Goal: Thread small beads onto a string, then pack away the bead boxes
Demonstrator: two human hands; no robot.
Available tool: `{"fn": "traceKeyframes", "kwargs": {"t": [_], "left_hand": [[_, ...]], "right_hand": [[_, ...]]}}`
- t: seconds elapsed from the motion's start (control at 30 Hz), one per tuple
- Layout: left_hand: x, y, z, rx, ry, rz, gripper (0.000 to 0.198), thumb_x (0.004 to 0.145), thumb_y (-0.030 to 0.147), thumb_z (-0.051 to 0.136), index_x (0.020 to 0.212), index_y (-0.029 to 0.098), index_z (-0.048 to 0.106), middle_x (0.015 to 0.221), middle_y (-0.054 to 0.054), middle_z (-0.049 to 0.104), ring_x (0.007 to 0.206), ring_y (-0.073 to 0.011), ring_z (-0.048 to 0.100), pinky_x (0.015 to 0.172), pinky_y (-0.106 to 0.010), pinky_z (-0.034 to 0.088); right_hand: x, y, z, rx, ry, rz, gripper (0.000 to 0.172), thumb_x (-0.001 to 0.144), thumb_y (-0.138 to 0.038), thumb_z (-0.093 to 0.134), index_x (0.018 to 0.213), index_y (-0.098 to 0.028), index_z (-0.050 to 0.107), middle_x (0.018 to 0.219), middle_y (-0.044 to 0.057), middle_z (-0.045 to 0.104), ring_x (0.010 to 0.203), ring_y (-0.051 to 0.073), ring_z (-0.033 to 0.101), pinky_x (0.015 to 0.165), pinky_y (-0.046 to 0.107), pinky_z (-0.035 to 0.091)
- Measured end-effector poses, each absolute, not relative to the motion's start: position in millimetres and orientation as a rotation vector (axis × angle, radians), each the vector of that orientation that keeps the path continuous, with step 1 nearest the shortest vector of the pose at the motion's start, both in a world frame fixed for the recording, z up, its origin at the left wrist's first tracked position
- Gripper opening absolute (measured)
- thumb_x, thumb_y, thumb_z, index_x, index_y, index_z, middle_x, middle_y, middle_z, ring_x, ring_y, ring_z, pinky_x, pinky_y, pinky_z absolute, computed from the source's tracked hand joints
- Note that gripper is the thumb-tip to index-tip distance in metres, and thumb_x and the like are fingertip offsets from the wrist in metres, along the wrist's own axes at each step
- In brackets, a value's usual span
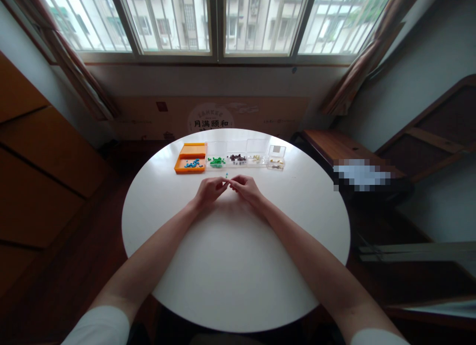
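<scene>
My left hand [210, 189] and my right hand [245, 187] meet fingertip to fingertip over the round white table [238, 265]. Both are pinched closed on something too small to make out. A tiny teal bead [226, 175] lies on the table just beyond the fingertips. Behind it runs a row of small boxes: an orange tray [182, 165] with blue beads [192, 163], then clear compartments with green beads [216, 161], dark beads [237, 158] and pale beads [256, 158], and a small clear box [276, 160] at the right end.
A wooden bench [334, 146] stands to the right of the table. A wooden cabinet [40, 166] stands at the left. A cardboard panel [208, 117] leans under the window. Curtains hang at both sides.
</scene>
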State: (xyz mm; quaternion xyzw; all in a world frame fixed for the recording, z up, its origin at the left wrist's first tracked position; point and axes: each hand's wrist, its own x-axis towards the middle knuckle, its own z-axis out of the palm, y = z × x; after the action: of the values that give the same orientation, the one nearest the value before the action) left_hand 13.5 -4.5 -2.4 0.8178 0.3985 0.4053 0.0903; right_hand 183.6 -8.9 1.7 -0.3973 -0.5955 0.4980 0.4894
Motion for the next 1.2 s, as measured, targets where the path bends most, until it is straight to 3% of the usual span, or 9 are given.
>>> {"fn": "traceKeyframes", "kwargs": {"t": [0.97, 1.2], "left_hand": [[14, -6, 0, 2.424, 1.192, 1.17, 0.024, 0.084, 0.033, 0.053, 0.086, 0.017, 0.07, 0.054, 0.002, 0.057, 0.048, -0.0059, 0.046, 0.052, -0.017, 0.035], [13, -4, -1, 2.439, 1.177, 1.158, 0.021, 0.083, 0.031, 0.053, 0.084, 0.017, 0.07, 0.055, 0.002, 0.058, 0.049, -0.006, 0.047, 0.054, -0.017, 0.037]], "right_hand": [[187, -9, 10, -1.008, -1.286, 1.255, 0.031, 0.06, -0.042, 0.071, 0.071, -0.014, 0.064, 0.058, 0.001, 0.06, 0.051, 0.009, 0.051, 0.049, 0.023, 0.041], [224, 8, 16, -1.169, -0.92, 1.028, 0.024, 0.06, -0.034, 0.07, 0.073, -0.015, 0.062, 0.064, 0.002, 0.062, 0.056, 0.009, 0.055, 0.052, 0.022, 0.049]]}}
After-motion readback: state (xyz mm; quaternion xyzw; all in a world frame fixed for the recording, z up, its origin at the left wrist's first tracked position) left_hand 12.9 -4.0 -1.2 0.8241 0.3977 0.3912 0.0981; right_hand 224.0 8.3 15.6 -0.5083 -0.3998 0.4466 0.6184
